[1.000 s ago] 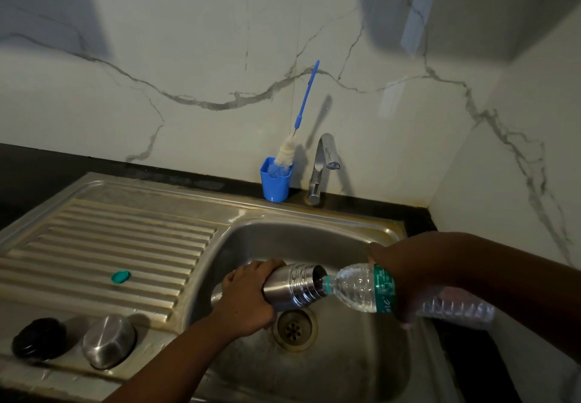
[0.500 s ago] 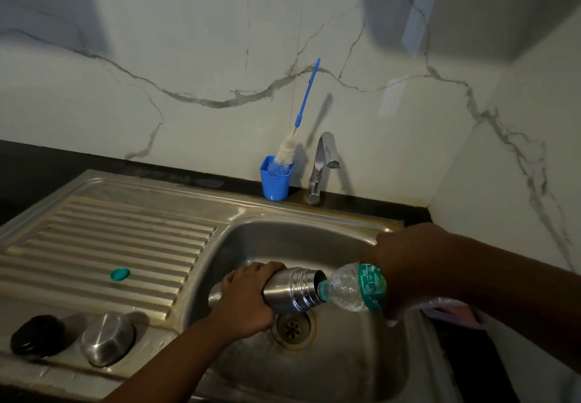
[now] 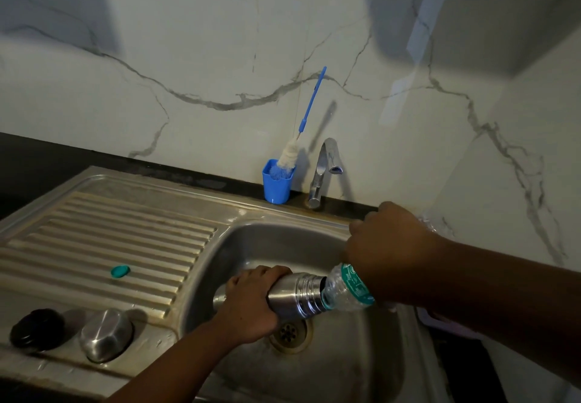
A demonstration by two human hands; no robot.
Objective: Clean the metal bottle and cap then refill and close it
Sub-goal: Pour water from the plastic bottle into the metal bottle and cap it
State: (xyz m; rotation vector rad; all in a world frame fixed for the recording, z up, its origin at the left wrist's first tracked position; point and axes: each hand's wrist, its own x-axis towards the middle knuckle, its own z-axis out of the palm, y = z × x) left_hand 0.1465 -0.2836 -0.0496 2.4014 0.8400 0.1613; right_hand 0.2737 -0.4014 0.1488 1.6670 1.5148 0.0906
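Left hand (image 3: pixel 251 305) grips metal bottle (image 3: pixel 295 295) over sink (image 3: pixel 361 355); right hand (image 3: pixel 386 251) grips tipped plastic bottle (image 3: pixel 349 286). Mouths should stay aligned, pouring slowly.

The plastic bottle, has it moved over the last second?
Yes. The plastic bottle has tipped up steeper: its base end rose with the right hand toward the tap, neck staying at the metal bottle.

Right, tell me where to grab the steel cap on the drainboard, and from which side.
Grip the steel cap around its rounded side wall, coming straight down from above. It sits dome-up and free, with the black lid close on its left, so pinch front-to-back.
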